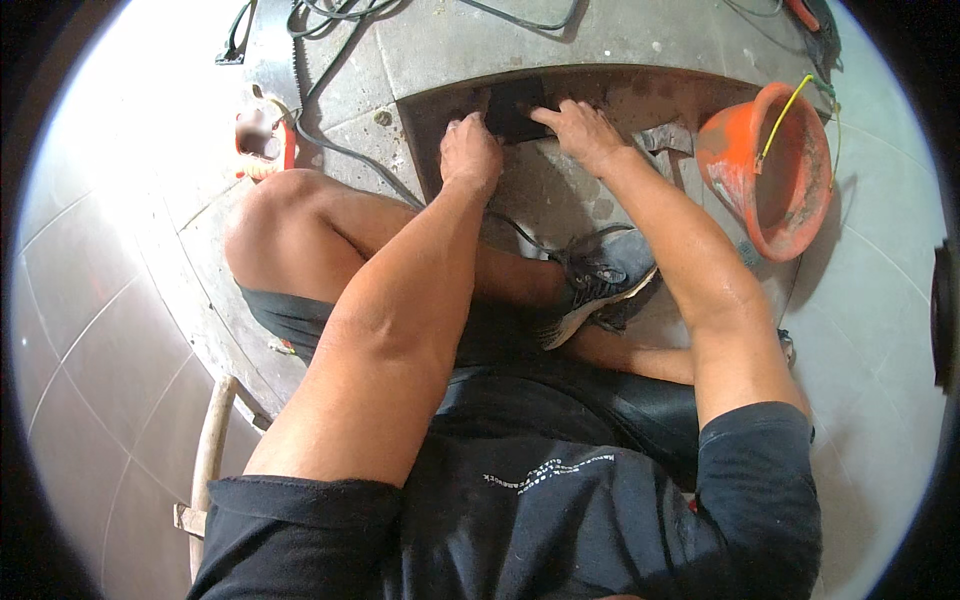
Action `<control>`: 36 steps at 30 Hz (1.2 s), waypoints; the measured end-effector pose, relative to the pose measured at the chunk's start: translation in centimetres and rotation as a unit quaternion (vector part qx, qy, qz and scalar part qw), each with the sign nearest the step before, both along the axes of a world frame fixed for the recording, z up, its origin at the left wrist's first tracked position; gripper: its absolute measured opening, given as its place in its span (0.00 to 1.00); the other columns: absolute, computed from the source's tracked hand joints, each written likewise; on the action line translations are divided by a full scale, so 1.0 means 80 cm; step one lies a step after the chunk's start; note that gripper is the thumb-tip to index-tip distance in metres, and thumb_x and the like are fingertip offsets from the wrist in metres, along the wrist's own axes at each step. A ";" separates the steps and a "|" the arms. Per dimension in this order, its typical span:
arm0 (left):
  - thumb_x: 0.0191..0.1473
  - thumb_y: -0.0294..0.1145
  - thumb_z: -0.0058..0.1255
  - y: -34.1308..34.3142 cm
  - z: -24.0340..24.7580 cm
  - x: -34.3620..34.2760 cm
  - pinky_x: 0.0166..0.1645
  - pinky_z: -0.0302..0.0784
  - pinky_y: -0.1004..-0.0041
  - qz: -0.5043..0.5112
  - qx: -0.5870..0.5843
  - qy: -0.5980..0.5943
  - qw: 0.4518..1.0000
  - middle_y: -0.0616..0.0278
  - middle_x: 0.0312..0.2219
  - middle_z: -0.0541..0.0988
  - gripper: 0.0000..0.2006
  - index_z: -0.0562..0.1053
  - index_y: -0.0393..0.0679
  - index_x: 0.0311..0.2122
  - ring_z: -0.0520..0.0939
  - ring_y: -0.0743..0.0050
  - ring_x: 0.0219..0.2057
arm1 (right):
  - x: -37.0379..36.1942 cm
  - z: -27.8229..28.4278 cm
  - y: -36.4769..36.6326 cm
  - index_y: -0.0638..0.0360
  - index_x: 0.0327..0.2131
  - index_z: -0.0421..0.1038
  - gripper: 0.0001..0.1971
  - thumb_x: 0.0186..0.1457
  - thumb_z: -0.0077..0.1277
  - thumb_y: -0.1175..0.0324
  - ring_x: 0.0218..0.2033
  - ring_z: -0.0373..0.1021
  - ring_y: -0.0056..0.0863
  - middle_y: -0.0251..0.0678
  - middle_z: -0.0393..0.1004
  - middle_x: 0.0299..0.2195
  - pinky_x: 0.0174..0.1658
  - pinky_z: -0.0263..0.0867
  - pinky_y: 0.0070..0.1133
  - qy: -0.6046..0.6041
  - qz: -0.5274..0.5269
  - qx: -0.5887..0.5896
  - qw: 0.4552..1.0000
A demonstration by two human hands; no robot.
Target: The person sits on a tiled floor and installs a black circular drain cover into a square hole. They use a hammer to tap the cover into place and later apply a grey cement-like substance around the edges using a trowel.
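A black square patch lies between my hands, against the far side of a brown recess; I cannot tell whether it is a flat piece or an opening. My left hand is at the patch's left edge, its fingers curled and their tips hidden from view. From the right, my right hand reaches to the patch's right edge with the index finger stretched out and nothing visible in its grasp. A greyish flat object, partly like a trowel, rests just right of that hand.
An orange bucket with a dirty inside tilts at the right. At the left lies a handsaw with an orange handle. A black cable runs across the tiles past my bent leg. A wooden handle stands at the lower left.
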State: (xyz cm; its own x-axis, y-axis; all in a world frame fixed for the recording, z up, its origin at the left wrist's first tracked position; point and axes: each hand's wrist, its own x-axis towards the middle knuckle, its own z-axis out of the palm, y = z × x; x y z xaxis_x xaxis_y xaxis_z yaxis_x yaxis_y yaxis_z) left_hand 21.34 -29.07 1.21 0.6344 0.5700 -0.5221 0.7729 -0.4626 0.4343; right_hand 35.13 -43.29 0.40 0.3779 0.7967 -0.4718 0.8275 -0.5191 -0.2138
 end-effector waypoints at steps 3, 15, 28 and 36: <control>0.54 0.36 0.63 0.003 -0.003 -0.002 0.58 0.73 0.54 -0.007 0.000 -0.016 1.000 0.42 0.45 0.79 0.22 0.75 0.38 0.52 0.78 0.43 0.52 | 0.000 -0.012 -0.016 0.34 0.58 0.68 0.22 0.63 0.41 0.71 0.52 0.69 0.49 0.46 0.70 0.45 0.55 0.67 0.45 -0.004 -0.029 0.085 0.996; 0.54 0.36 0.62 0.000 -0.009 0.001 0.58 0.72 0.55 -0.016 0.014 -0.010 1.000 0.42 0.47 0.78 0.24 0.73 0.41 0.55 0.77 0.43 0.53 | 0.003 -0.010 -0.013 0.37 0.57 0.70 0.20 0.65 0.39 0.70 0.51 0.70 0.49 0.45 0.71 0.46 0.54 0.68 0.45 -0.026 -0.003 0.041 0.999; 0.54 0.37 0.62 -0.003 -0.009 0.001 0.58 0.73 0.54 0.020 0.005 -0.015 1.000 0.44 0.46 0.79 0.22 0.74 0.42 0.53 0.77 0.43 0.53 | -0.033 -0.019 -0.025 0.57 0.49 0.69 0.14 0.60 0.52 0.68 0.43 0.71 0.50 0.47 0.69 0.42 0.45 0.69 0.41 -0.055 -0.201 0.241 0.948; 0.52 0.27 0.57 -0.019 -0.006 -0.006 0.59 0.72 0.57 0.035 0.038 -0.088 0.995 0.44 0.48 0.78 0.26 0.73 0.44 0.58 0.76 0.46 0.54 | -0.083 -0.016 0.011 0.63 0.42 0.75 0.10 0.60 0.51 0.69 0.46 0.70 0.49 0.48 0.69 0.43 0.48 0.68 0.39 -0.051 -0.366 0.207 0.906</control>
State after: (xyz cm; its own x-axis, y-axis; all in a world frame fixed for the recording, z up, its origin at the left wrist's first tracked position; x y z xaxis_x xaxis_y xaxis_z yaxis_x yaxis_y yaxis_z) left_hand 20.83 -30.58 0.77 0.6692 0.6500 -0.3600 0.7198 -0.4466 0.5315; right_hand 28.48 -42.40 -0.84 0.9015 0.4150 -0.1223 0.3200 -0.8299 -0.4570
